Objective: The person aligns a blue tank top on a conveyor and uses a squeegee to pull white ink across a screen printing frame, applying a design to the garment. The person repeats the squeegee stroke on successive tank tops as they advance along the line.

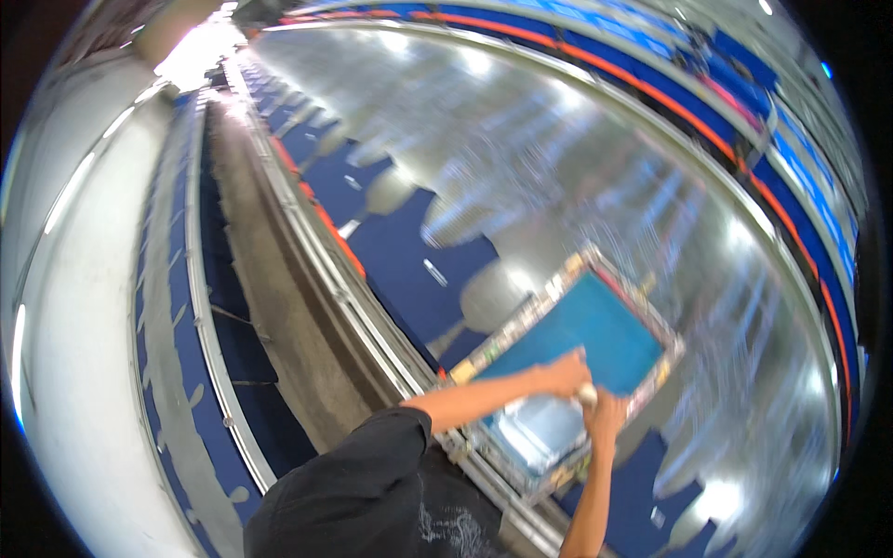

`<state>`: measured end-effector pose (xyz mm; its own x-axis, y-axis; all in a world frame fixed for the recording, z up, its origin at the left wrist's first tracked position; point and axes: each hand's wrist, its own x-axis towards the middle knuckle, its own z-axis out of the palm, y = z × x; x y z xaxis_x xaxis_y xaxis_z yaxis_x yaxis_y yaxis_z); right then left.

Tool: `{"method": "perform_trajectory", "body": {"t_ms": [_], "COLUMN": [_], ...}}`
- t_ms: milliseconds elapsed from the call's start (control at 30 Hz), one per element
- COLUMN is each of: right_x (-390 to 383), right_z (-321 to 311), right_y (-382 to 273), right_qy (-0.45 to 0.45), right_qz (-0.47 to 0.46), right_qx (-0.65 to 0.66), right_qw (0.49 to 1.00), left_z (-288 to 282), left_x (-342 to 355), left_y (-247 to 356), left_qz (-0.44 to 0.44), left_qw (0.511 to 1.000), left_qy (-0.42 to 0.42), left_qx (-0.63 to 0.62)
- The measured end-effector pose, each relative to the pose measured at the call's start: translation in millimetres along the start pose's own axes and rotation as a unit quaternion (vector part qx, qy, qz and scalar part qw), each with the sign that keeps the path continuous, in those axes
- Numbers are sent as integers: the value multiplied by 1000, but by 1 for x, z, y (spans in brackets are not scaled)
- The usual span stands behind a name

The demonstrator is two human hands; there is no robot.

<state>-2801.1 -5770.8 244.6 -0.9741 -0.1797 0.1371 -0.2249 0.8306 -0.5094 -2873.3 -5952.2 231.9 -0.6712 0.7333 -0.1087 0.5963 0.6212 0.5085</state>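
A screen-printing frame (pixel 490 354) with blue mesh lies tilted across the long table in front of me. Its border is worn and stained. Both my hands are over the mesh, close together. My left hand (pixel 563 374) is closed around the pale handle of a squeegee (pixel 587 394). At the handle's near side, my right hand (pixel 607 415) is closed on it too. Most of the squeegee is hidden by my hands, and motion blurs it. Nearer to me, the mesh has a pale, shiny area (pixel 532 433).
Dark blue fabric pieces (pixel 414 251) with grey shapes between them lie along the table (pixel 558 167). A metal rail (pixel 349 302) runs down its near edge. To the left are a narrow brown aisle (pixel 279 260), another table (pixel 167 372) and a white wall (pixel 88 279).
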Motion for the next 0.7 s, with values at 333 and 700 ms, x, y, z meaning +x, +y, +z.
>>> {"method": "perform_trajectory", "body": {"t_ms": [333, 700], "right_x": [-86, -106], "right_z": [7, 20], "right_y": [-34, -47], "right_qy": [-83, -36], "right_qz": [70, 71], "right_qx": [1, -17], "right_qw": [994, 997], "left_z": [34, 36], "left_x": [-74, -93], "left_y": [35, 43], "left_qz": [14, 42], "left_qw": [999, 999], "left_qy": [-33, -25], "left_qx": [-35, -16]}}
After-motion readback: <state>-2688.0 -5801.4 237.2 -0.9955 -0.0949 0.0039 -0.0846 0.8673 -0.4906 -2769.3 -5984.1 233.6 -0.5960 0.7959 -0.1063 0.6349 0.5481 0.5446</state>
